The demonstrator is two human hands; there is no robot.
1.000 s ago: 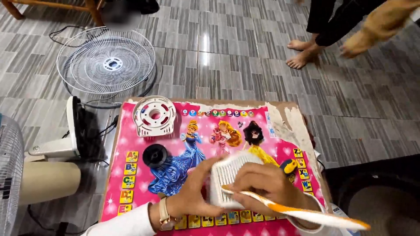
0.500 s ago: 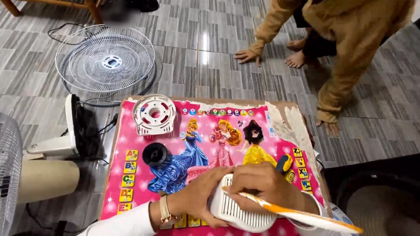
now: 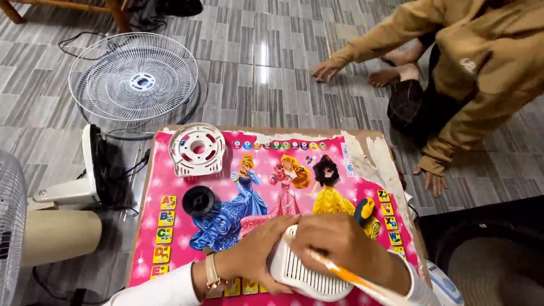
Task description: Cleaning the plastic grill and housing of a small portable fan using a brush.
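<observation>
My left hand (image 3: 255, 252) grips the left side of a white slotted plastic cover (image 3: 303, 275) held low over a pink picture table (image 3: 170, 181). My right hand (image 3: 334, 243) lies on top of the cover and holds an orange-and-white toothbrush (image 3: 345, 277) whose handle runs down to the right. A watch sits on my left wrist. On the table lie a white round fan part (image 3: 198, 149), a black round cap (image 3: 198, 200) and a yellow-and-blue screwdriver handle (image 3: 364, 211).
A white wire fan grille (image 3: 134, 76) lies on the tiled floor at the back left. A fan body and stand (image 3: 68, 190) rest left of the table. A person in a tan hooded top (image 3: 487, 62) crouches at the right, hands on the floor.
The cover came down towards me and tilted, both hands following. The toothbrush swung lower. The person in tan crawled further right and lower onto the floor.
</observation>
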